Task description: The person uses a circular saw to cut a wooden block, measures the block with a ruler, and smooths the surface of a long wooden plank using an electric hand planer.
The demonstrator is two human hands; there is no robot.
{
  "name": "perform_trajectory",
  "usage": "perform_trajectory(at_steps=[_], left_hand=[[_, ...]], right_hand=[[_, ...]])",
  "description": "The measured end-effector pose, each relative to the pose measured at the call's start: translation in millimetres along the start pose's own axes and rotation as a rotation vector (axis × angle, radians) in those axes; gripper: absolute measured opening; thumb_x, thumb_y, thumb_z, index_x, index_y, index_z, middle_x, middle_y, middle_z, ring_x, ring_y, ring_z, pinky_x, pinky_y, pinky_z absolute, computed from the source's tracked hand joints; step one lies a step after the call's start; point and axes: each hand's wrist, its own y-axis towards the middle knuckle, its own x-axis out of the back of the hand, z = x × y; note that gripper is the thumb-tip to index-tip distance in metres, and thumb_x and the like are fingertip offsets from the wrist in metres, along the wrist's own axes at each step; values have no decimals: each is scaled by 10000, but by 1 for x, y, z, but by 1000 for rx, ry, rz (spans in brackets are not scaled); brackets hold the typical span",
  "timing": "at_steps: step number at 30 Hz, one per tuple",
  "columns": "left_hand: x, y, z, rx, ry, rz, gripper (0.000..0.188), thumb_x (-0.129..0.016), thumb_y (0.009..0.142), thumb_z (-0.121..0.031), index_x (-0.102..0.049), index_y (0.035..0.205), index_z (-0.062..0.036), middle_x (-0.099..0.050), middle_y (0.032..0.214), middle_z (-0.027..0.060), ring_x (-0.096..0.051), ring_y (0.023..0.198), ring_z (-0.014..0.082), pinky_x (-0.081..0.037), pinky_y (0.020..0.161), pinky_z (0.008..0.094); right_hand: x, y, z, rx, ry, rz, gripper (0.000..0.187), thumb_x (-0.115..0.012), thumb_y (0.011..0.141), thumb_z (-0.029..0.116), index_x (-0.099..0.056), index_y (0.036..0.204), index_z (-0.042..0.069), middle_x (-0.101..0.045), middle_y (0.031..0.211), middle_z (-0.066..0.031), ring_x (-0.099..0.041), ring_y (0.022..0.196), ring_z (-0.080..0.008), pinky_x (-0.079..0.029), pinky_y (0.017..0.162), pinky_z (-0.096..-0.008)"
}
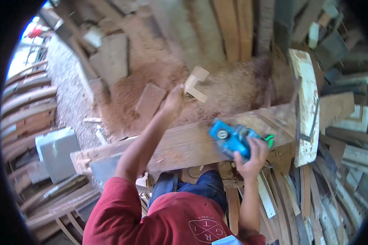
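My left hand reaches out over the dusty ground, its fingers closed on the near end of a small pale notched wood block. My right hand is at the rear of a blue electric hand planer over the wooden bench plank. Its thumb and fingers are around the handle end, though blur hides part of the grip. A bright green part shows beside the planer's rear. The long plank lies crosswise in front of my body.
A worn white-painted board lies across the plank's right end. Flat brown wood rests in the sawdust. A grey box stands at left among stacked curved timber. Tall boards lean beyond, and scrap strips crowd the right.
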Motion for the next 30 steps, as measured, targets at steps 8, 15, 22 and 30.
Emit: perform_trajectory(at_steps=[8,15,22,30], left_hand=[[117,-188,20,-160,20,-92,287,-456,1128,-297,-600,1220,-67,-634,1238,55,-597,1187,174,-475,1104,430],[221,-272,33,-385,642,-357,526,-606,1054,-327,-505,1489,-50,-553,1488,179,-535,1341,296,-389,1164,454],[352,-388,123,-181,744,-1285,748,-774,909,-418,-485,1451,9,-499,1473,256,-441,1392,396,-356,1163,500],[393,-372,168,-248,-514,-584,796,-658,992,-543,-428,1478,44,-508,1483,212,-517,1352,411,-447,1131,556]], right_hand=[[-80,12,182,20,282,234,473,-825,833,180,-668,1254,32,-653,1134,-170,-608,1105,-366,-502,948,-441],[-162,-62,185,57,187,494,381,-828,764,104,-743,1135,79,-702,1033,-106,-608,1082,-349,-501,945,-455],[-174,-109,193,160,-37,474,441,-844,767,144,-735,1194,126,-662,1081,-87,-582,1109,-332,-465,1001,-469],[-195,-116,204,141,155,652,401,-790,815,73,-721,1210,88,-647,1060,-138,-688,917,-346,-559,825,-443]])
